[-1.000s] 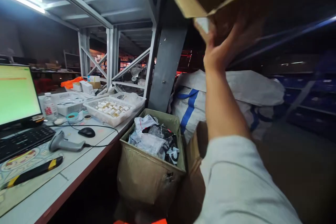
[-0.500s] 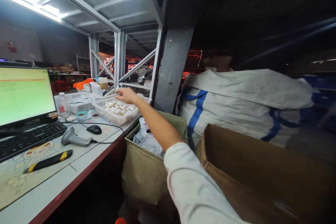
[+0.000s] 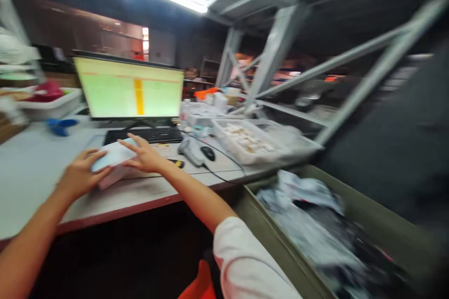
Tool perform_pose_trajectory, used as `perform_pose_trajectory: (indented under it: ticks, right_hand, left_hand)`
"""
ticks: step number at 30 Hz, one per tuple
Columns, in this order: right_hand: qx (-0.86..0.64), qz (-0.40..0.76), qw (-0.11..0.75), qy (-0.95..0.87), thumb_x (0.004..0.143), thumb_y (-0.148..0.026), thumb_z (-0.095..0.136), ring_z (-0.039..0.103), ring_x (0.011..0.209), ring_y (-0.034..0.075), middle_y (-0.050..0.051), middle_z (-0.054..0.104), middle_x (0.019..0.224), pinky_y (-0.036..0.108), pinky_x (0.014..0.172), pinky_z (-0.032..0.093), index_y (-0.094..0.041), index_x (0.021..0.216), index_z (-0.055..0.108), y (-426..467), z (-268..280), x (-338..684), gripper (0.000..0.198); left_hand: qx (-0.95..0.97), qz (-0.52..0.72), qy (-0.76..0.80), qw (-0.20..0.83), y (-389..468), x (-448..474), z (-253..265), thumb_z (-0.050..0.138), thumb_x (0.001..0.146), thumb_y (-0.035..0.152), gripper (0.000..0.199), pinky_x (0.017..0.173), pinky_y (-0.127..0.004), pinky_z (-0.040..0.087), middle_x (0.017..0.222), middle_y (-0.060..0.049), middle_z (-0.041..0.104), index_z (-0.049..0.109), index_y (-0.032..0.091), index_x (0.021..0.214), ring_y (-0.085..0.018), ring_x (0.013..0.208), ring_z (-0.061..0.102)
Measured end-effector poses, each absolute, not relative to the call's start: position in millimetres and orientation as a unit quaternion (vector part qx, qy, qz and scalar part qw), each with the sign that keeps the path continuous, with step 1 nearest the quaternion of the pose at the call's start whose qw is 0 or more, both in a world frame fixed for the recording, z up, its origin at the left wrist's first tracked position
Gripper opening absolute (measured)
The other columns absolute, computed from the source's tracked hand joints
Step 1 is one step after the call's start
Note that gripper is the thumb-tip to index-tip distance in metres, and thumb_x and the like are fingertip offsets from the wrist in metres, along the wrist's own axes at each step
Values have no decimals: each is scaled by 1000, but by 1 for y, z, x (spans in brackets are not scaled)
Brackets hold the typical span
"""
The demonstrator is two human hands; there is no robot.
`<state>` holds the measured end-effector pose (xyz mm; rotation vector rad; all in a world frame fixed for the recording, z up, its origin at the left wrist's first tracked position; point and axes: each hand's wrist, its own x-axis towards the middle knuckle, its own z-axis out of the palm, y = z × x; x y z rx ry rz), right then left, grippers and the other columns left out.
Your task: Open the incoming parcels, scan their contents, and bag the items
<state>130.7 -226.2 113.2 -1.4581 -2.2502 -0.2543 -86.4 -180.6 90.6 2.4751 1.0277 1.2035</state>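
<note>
A small white box (image 3: 115,155) is on the desk in front of the black keyboard (image 3: 143,135), its top pale and bluish. My left hand (image 3: 82,172) grips its left side, with fingers on the top edge and the thumb along the front. On the right side my right hand (image 3: 140,153) holds it, fingers stretched over the top. To the right of my right hand lie a grey barcode scanner (image 3: 191,151) and a black mouse (image 3: 208,153). A black and yellow utility knife (image 3: 177,163) shows partly behind my right forearm.
The monitor (image 3: 129,88) stands behind the keyboard. A white basket of small pieces (image 3: 242,142) sits at the desk's right end. Below it an olive bin (image 3: 280,238) holds crumpled plastic bags. A blue object (image 3: 61,126) and a white tray (image 3: 52,105) are at the left.
The view has swung left. My right hand has moved from the white basket to the box. My left hand and the box have come into view.
</note>
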Motion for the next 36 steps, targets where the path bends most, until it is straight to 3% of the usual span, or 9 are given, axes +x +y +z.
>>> perform_pose_trajectory:
  ticks: [2, 5, 10, 13, 18, 24, 28, 32, 36]
  right_hand:
    - [-509, -58, 228, -828, 99, -41, 65, 34, 152, 32, 8, 41, 163, 52, 122, 32, -29, 152, 53, -209, 101, 122, 55]
    - [-492, -12, 282, -824, 97, -27, 65, 38, 149, 34, 10, 50, 157, 59, 119, 32, -28, 142, 63, -186, 88, 119, 45]
    - [-423, 138, 494, -747, 90, -37, 69, 63, 122, 31, 9, 77, 117, 53, 111, 43, -23, 99, 81, -158, 81, 133, 20]
    - [-415, 188, 588, -668, 93, -60, 57, 71, 98, 27, 11, 78, 100, 45, 93, 55, -15, 95, 77, -141, 84, 148, 49]
    - [-417, 230, 771, -423, 81, -71, 65, 71, 98, 25, 12, 76, 102, 42, 92, 57, -10, 106, 72, -132, 85, 153, 66]
    - [-424, 204, 762, -445, 89, -64, 61, 69, 109, 26, 13, 75, 110, 45, 105, 51, -12, 107, 72, -153, 79, 121, 56]
    - [-427, 262, 751, -430, 82, -67, 67, 69, 107, 26, 12, 75, 110, 45, 103, 53, -13, 102, 71, -156, 80, 115, 58]
    - [-369, 307, 754, -449, 79, -64, 73, 71, 97, 23, 8, 75, 102, 42, 94, 58, -16, 100, 70, -179, 108, 133, 53]
    - [-264, 287, 746, -540, 80, -48, 80, 70, 97, 20, 3, 73, 98, 37, 93, 58, -23, 95, 73, -234, 155, 153, 30]
  left_hand:
    - [822, 415, 380, 85, -182, -114, 78, 62, 84, 68, 59, 111, -50, 48, 132, -7, 62, 66, 28, 127, -33, 120, 62]
    - [801, 455, 379, 92, -177, -120, 71, 68, 83, 62, 67, 116, -49, 43, 134, -14, 62, 61, 19, 133, -33, 128, 58]
    - [676, 558, 395, 275, -175, -116, 50, 82, 73, 55, 107, 108, -44, 50, 152, -18, 48, 25, 21, 157, -28, 124, 62]
    - [658, 497, 396, 404, -177, -120, 30, 83, 72, 54, 100, 107, -42, 52, 141, -18, 59, 35, 18, 151, -30, 124, 63]
    - [655, 457, 425, 426, -184, -122, 26, 84, 71, 58, 84, 101, -39, 54, 130, -15, 68, 52, 15, 136, -32, 120, 64]
    - [741, 396, 433, 326, -216, -126, 86, 45, 96, 66, 56, 84, -32, 53, 101, -9, 73, 68, 15, 102, -25, 95, 66]
    - [803, 247, 454, 296, -233, -137, 160, 45, 95, 63, 55, 59, -26, 42, 72, -4, 67, 69, 15, 83, -18, 65, 57]
    - [853, 112, 470, 199, -233, -138, 229, 50, 94, 54, 48, 57, -26, 36, 69, -4, 66, 71, 15, 78, -17, 62, 55]
    - [865, -13, 481, 141, -236, -120, 260, 59, 89, 49, 38, 55, -27, 33, 68, -6, 67, 71, 14, 78, -16, 57, 53]
